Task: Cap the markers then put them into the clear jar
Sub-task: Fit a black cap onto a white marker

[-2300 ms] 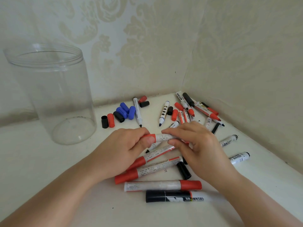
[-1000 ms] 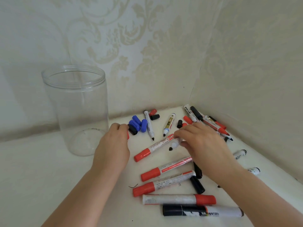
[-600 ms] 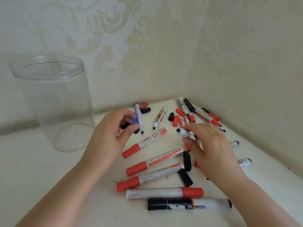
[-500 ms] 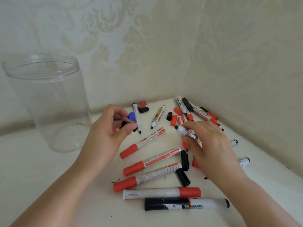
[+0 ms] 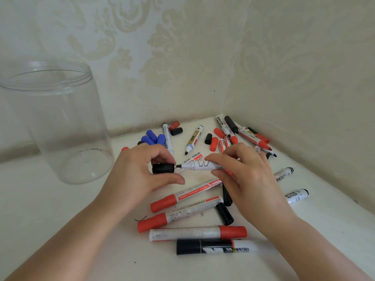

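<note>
Your left hand [image 5: 140,175] pinches a black cap [image 5: 163,168] just short of the tip of the white marker [image 5: 199,165] your right hand [image 5: 246,175] grips; the clear jar [image 5: 54,122] stands empty at left.

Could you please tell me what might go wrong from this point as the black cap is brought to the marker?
1. The black cap in the left hand sits just short of the white marker tip; a slight misalignment could smear ink on the fingers.
2. The right hand hovers over loose markers; its wrist could roll them.
3. The clear jar stands far left, still empty, so a reach across could knock it.
</note>
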### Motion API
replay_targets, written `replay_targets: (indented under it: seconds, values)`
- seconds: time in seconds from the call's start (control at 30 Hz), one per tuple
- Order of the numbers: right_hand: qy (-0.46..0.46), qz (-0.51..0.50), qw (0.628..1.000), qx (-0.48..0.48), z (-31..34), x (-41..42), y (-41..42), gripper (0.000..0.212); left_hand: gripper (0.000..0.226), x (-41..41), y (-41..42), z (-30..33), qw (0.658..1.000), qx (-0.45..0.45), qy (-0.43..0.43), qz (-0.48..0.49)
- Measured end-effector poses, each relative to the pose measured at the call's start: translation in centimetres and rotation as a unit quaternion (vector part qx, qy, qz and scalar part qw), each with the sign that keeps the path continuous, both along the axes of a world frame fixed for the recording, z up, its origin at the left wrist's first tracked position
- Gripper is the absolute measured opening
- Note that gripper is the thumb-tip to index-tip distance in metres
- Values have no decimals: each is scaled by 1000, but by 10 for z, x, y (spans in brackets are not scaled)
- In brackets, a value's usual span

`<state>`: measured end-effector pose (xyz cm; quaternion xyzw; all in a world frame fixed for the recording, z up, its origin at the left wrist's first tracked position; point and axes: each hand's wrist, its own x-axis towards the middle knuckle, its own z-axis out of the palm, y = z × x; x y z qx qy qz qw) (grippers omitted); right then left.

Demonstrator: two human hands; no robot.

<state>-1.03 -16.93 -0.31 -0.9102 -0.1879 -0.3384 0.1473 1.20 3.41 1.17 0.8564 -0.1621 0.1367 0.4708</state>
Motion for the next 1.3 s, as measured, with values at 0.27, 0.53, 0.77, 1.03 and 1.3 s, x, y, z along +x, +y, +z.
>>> replay_targets:
  seconds: [0.27, 0.53, 0.77, 1.03, 1.3]
  values:
    - [5, 5, 1000, -19, -2, 0, 4, 28, 28, 0, -2, -5, 999, 31, -16, -18]
    - [1, 41, 998, -47, 1, -2, 8, 26, 52, 3, -5, -16, 994, 95, -23, -42]
    - [29, 77, 996, -28, -3, -4, 12, 26, 50, -7, -12, -11, 996, -11, 38, -81]
    - [32, 80, 996, -16, -1, -5, 13, 27, 33, -7, -16, -8, 972, -115, 178, -100]
    - [-37, 63, 997, -31, 2, -10, 22, 22, 31, -6, -14, -11, 973, -141, 144, -109]
